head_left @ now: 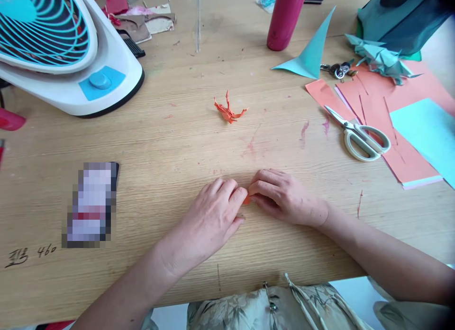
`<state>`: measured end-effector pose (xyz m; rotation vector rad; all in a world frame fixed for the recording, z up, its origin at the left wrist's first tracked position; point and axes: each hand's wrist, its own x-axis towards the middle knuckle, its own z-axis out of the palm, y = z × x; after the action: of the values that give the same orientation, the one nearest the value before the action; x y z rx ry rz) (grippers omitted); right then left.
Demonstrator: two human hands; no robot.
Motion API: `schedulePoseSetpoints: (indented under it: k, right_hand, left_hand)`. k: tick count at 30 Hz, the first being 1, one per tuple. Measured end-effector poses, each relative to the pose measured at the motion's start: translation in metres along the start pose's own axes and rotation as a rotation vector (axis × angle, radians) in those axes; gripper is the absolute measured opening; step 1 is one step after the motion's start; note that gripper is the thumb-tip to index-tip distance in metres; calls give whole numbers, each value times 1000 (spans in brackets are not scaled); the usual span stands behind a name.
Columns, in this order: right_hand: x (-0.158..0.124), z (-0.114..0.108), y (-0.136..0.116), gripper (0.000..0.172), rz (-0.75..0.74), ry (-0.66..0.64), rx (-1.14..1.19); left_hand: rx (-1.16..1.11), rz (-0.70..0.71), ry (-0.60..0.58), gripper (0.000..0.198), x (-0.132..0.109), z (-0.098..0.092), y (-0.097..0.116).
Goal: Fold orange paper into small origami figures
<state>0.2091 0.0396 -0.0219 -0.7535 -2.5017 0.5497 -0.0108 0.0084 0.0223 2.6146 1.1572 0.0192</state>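
A small piece of orange paper (246, 200) was located between the two hands, near the middle of the front edge of the light wood-grain tabletop (159, 145). The right hand (282, 197) pinched the piece at its right end between thumb and bent fingers. The left hand (216, 214) was curled palm down, its index fingertip against the left end; its grip was hidden, so whether it pinched the paper could not be told.

A spiky folded figure of orange paper (229, 114) lay beyond the hands, apart from them. Toward the right edge, white-handled metal scissors (368, 140) lay partly across flat orange paper sheets (377, 98), with a light-blue paper sheet (424, 131) overlapping these. A folded teal paper triangle (309, 55) stood near the sheets. A dark-edged smartphone (90, 202), its screen pixelated, lay toward the front left corner. A white fan with a blue grille (117, 69) occupied the rear left corner.
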Motion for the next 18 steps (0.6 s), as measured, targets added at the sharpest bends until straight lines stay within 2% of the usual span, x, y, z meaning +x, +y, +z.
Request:
schedulePoseSetpoints:
  k: [4, 7, 11, 15, 18]
  right_hand:
    - [-1, -1, 1, 12, -9, -11, 49]
    - [-1, -1, 2, 12, -16, -36, 44]
    - [-1, 0, 3, 12, 12, -41, 79]
    - [-3, 1, 4, 17, 86, -14, 163]
    - [-3, 0, 3, 22, 155, 35, 240]
  left_hand:
    - [-9, 9, -11, 12, -1, 0, -1]
    - [-46, -43, 36, 25, 0, 4, -2]
    - [-93, -112, 100, 30, 2, 13, -2]
    - [-298, -289, 141, 50, 1, 16, -4]
    - [-459, -405, 145, 35, 2, 12, -7]
